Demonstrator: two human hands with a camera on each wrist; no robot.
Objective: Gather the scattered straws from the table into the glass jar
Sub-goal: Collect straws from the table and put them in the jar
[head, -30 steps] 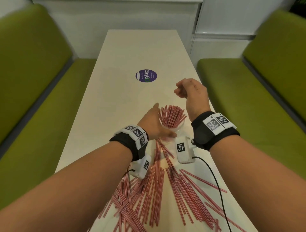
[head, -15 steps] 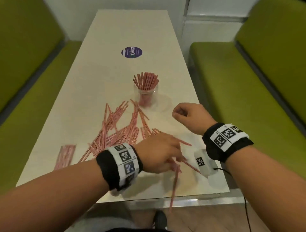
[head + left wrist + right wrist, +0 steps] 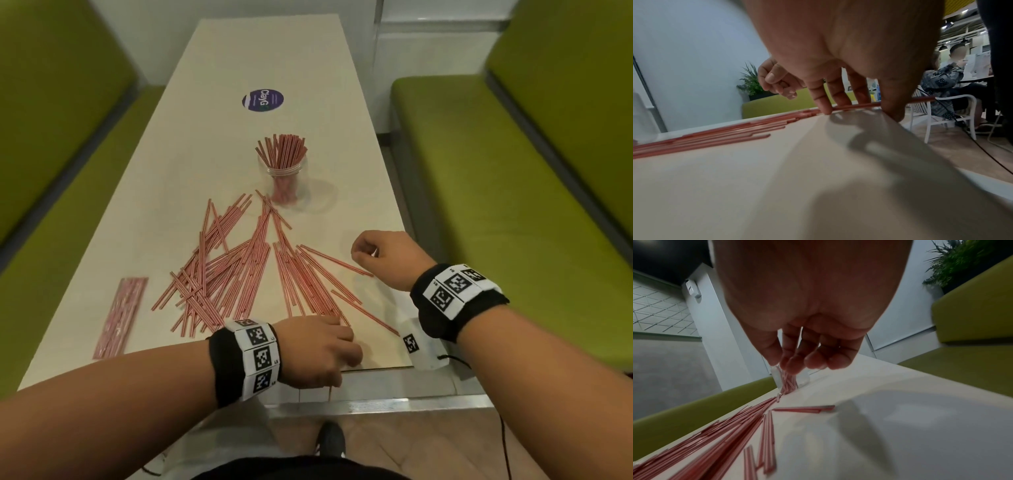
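The left hand [image 3: 318,349] pinches one straw [image 3: 857,106] at the table [image 3: 239,61] edge at 6 o'clock, the right hand [image 3: 383,257] is loosely curled and empty; the thin straw may slip off the edge.

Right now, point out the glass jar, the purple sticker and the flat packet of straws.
glass jar [image 3: 287,185]: head view, on its clear wall.
purple sticker [image 3: 262,100]: head view, on its middle.
flat packet of straws [image 3: 120,317]: head view, on its middle.

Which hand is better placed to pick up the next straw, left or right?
Left. The left hand is already at the table's near edge, its fingertips pinching a straw that overhangs it. The right hand hovers loosely curled and empty beside the pile.
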